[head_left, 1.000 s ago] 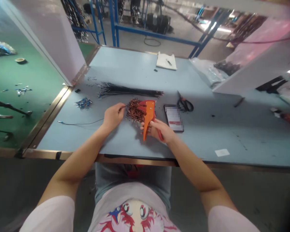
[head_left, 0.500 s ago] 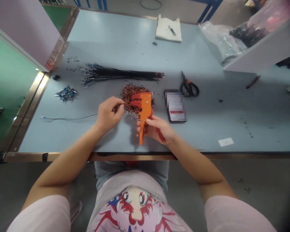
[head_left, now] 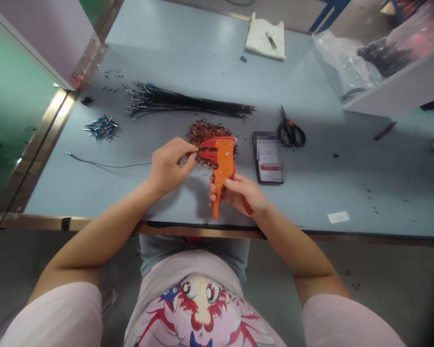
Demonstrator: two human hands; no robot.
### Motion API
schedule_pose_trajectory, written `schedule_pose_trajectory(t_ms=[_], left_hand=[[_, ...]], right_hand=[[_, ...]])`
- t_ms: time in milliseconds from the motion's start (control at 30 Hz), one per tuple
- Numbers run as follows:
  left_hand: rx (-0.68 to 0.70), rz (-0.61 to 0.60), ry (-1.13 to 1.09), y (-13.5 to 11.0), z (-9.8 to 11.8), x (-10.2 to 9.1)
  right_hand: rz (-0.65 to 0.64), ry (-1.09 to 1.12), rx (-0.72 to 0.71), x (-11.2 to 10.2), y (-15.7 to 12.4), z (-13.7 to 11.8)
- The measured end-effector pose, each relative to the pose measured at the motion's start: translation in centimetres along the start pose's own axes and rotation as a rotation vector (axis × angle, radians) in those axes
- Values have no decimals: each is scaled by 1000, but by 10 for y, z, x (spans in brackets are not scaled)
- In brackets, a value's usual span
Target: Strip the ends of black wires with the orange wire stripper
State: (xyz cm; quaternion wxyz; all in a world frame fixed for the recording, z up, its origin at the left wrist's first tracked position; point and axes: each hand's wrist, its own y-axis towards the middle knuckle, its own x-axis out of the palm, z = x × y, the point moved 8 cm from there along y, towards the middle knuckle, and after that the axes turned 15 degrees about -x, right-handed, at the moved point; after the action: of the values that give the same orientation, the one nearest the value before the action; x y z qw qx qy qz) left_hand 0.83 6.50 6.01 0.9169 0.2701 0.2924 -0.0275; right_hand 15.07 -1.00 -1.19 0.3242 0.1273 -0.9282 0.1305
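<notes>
The work table [head_left: 188,43] had a pale blue top with a brass-coloured metal strip [head_left: 39,144] along its near and left edges. Left of it there was a green floor [head_left: 7,120] and a white partition [head_left: 39,33], and a grey floor [head_left: 383,274] lay below the near edge. On the table lay a long bundle of black wires [head_left: 188,103], a small heap of blue-tipped terminals [head_left: 101,127], one thin loose wire [head_left: 108,165], black-handled scissors [head_left: 292,131] and a white cloth [head_left: 265,36]. A plastic bag [head_left: 343,62] lay on the far right, beside a white shelf [head_left: 394,91].

The person's left hand [head_left: 169,166] was pinching a short dark wire [head_left: 206,150] between the thumb and fingers, and this wire went into the top of an orange wire stripper [head_left: 222,164]. The right hand [head_left: 238,195] was closed around the stripper's red handle, with the fingers curled. The tool stood a little tilted above the table, at the near edge of a heap of copper-coloured wire pieces [head_left: 210,132], and it covered part of this heap.

The inside of the tool's mouth was hard to make out, and the wire end was hidden there. A dark phone [head_left: 268,158] was blurred, so its screen could not be read.
</notes>
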Motion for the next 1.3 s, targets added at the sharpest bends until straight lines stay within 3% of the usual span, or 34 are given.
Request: schedule_pose_trajectory(t_ms=[467,667,1300], left_hand=[[1,49,107,-2,5,-3],[-31,-1,150,-1,0,1],[54,-54,165,-6,5,8]], right_hand=[[-8,-96,-45,-4,1,-1],[-12,-152,-44,-5,1,-1],[-21,-158,-30,2,-1,1]])
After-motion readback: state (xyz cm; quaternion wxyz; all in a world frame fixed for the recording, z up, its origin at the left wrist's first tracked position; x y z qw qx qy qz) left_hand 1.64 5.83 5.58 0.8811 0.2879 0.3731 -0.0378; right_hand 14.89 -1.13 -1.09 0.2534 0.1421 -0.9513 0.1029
